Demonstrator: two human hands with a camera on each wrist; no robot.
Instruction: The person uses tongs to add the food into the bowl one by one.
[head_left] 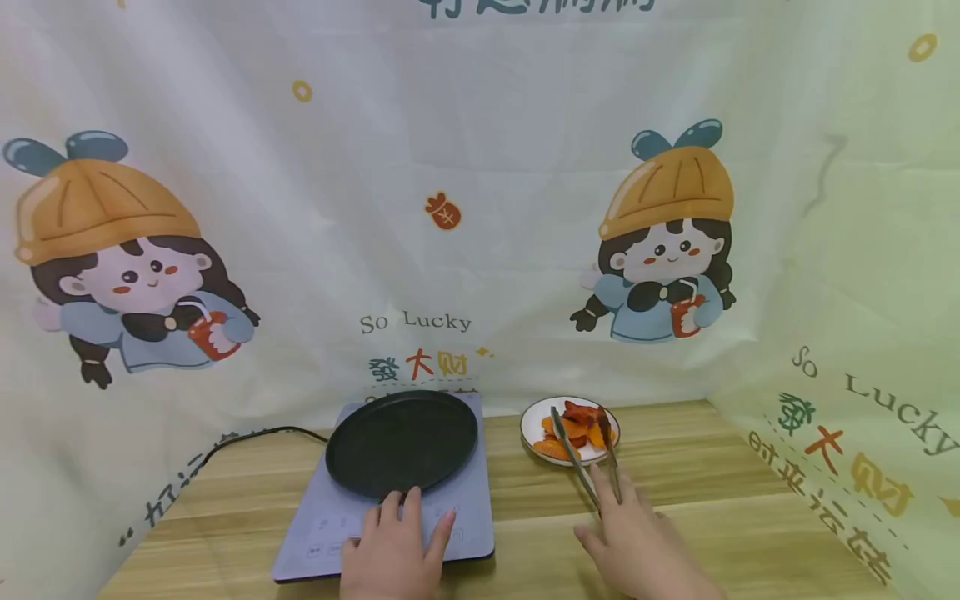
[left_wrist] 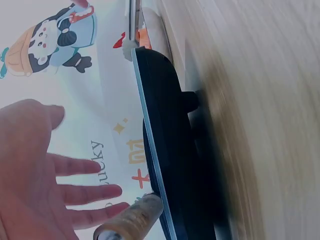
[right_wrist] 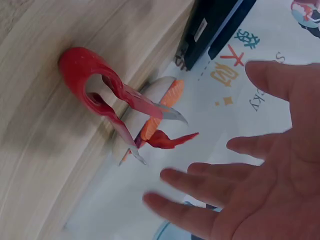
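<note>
With both hands spread and holding nothing, the left hand (head_left: 393,546) over the cooker (head_left: 390,500) beside the plate (head_left: 570,429), the right hand (head_left: 637,542) should close squarely round the tongs (head_left: 592,458) propped on that plate.

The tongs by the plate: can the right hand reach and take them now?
Probably yes. The right hand is open just above the tongs, which rest with tips on the plate; nothing lies between them.
</note>
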